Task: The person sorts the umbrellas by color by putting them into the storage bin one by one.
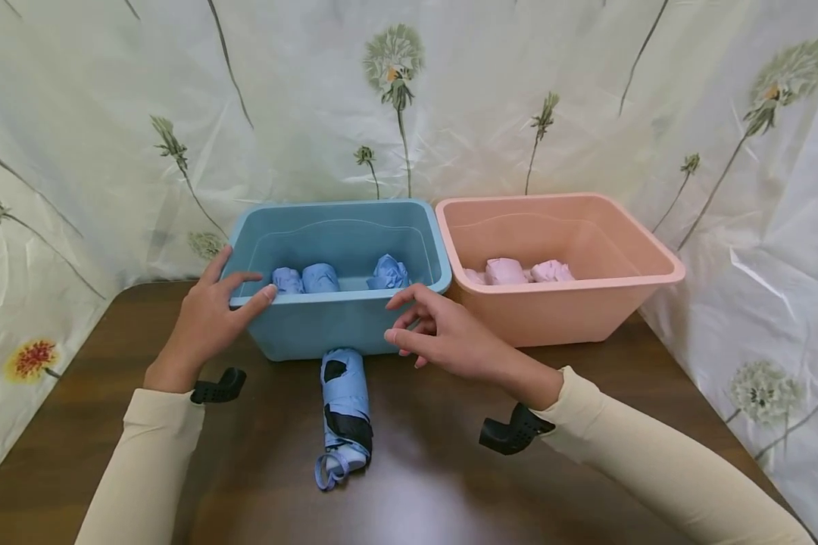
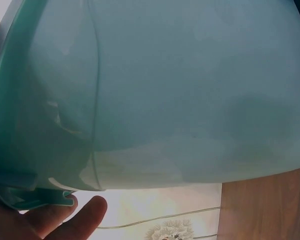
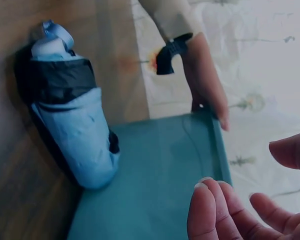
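Note:
A blue plastic bin (image 1: 327, 325) stands on the table, with several crumpled light-blue bundles (image 1: 320, 278) inside. My left hand (image 1: 204, 318) grips the bin's front-left corner, thumb over the front rim and fingers spread along the left side. Part of that hand (image 2: 65, 220) shows beside the rim in the left wrist view. Over the bin's front-right rim hovers my right hand (image 1: 443, 333), fingers loosely bent and holding nothing. A folded blue-and-black umbrella (image 1: 346, 405) lies in front of the bin, its strap end towards me. The right wrist view shows the umbrella (image 3: 72, 120) up close.
To the right, a peach-coloured bin (image 1: 552, 314) touches or nearly touches the blue one and holds several pink bundles (image 1: 506, 271). Both stand towards the back of a dark wooden table (image 1: 266, 469). A flower-printed plastic sheet (image 1: 300, 98) hangs behind and at the sides.

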Demonstrator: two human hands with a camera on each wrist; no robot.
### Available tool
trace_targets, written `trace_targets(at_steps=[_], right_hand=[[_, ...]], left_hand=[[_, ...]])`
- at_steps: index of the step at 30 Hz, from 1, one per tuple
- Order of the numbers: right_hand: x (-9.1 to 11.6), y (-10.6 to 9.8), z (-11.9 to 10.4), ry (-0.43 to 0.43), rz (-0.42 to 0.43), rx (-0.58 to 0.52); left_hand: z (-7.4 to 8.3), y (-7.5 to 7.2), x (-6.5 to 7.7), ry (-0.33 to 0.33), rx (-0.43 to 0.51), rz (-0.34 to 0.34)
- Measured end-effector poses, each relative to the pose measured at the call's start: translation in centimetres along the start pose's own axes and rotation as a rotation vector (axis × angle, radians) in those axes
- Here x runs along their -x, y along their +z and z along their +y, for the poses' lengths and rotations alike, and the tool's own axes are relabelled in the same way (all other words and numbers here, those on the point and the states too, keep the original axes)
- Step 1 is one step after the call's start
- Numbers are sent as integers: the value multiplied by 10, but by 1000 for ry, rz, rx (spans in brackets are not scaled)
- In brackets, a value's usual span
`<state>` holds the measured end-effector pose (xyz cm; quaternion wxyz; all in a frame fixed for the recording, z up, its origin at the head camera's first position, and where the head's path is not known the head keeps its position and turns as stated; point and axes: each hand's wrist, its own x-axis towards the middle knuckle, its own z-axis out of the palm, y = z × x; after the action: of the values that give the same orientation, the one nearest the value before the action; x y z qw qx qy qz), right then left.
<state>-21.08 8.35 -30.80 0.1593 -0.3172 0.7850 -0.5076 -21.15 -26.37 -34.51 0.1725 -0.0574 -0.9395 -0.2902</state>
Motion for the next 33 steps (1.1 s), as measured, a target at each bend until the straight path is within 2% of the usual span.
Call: trace_targets(at_steps=[5, 19, 27, 33], right_hand=[[-4, 10, 6, 18, -24, 3], [-9, 47, 28, 112, -129, 52], [-13, 70, 43, 160, -151, 157], [-16, 78, 50, 207, -115, 244]], left_hand=[[3, -3, -5, 3, -3, -6], [0, -2, -1, -16, 1, -10], [-1, 0, -1, -15, 3, -10], [-1, -1, -2, -3, 1, 0]])
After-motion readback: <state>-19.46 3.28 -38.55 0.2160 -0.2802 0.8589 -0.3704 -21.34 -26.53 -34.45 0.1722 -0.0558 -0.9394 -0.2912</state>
